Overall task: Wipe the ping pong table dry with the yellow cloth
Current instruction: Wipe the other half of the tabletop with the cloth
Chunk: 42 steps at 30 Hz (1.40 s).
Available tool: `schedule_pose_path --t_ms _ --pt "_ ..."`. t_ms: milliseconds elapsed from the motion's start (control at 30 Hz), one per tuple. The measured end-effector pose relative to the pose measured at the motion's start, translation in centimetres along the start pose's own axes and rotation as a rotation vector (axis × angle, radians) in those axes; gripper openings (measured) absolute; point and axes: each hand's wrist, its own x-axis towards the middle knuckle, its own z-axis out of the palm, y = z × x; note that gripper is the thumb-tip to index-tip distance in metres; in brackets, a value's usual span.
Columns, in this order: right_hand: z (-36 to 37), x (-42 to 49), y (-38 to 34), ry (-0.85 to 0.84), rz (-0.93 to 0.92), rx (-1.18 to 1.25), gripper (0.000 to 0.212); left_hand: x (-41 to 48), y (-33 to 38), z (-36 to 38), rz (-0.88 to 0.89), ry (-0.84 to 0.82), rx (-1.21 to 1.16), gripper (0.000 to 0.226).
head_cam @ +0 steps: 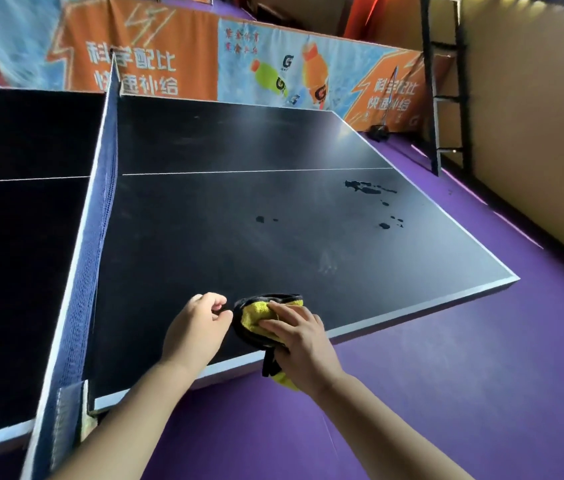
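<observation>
The yellow cloth [254, 315], bunched with a black underside, lies at the near edge of the black ping pong table [239, 209], and a corner of it hangs over the edge. My right hand [303, 344] rests on it with fingers spread flat. Just left of the cloth, my left hand [197, 327] has its fingers curled, thumb and fingertip pinched at the cloth's black rim. Dark water spots [370, 188] lie on the table's right side, with more wet spots [386, 225] and a small puddle [260, 219] nearer the middle.
The blue net [100, 202] crosses the table on my left. Purple floor [447, 358] surrounds the table. Printed barrier boards [273, 64] stand behind it, and a black ladder frame [443, 98] stands by the yellow wall at the right.
</observation>
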Motion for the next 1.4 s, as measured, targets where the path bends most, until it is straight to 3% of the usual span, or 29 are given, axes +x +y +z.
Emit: schedule_pose_path --t_ms 200,467,700,867,1033,1167,1300,1400 --pt "4.2 7.3 3.1 -0.189 -0.132 0.081 0.057 3.3 -2.6 -0.4 -0.186 0.124 0.095 0.023" --pt "10.1 14.6 4.1 -0.480 -0.452 0.209 0.056 3.0 -4.5 -0.7 -0.590 0.442 0.085 0.027" --pt "15.7 15.4 0.9 -0.779 -0.735 0.328 0.056 -2.7 -6.2 2.5 -0.768 0.641 0.067 0.021" --pt "19.5 14.5 -4.0 -0.790 -0.918 0.338 0.051 -5.4 -6.9 2.6 -0.910 0.693 0.064 0.026" --pt "23.5 13.4 -6.8 -0.915 -1.045 0.093 0.061 -6.4 -9.2 2.3 -0.883 0.694 0.089 0.025" --pt "25.8 12.1 -7.3 -0.898 -0.996 0.128 0.071 -7.0 -11.8 1.4 -0.782 0.637 0.139 0.026" --pt "25.4 12.3 -8.5 -0.928 -0.976 0.198 0.057 -7.3 -14.1 0.5 -0.696 0.542 0.173 0.028" --pt "25.8 11.9 -9.0 -0.923 -1.026 0.076 0.056 -6.9 -15.3 -0.1 -0.643 0.461 0.203 0.030"
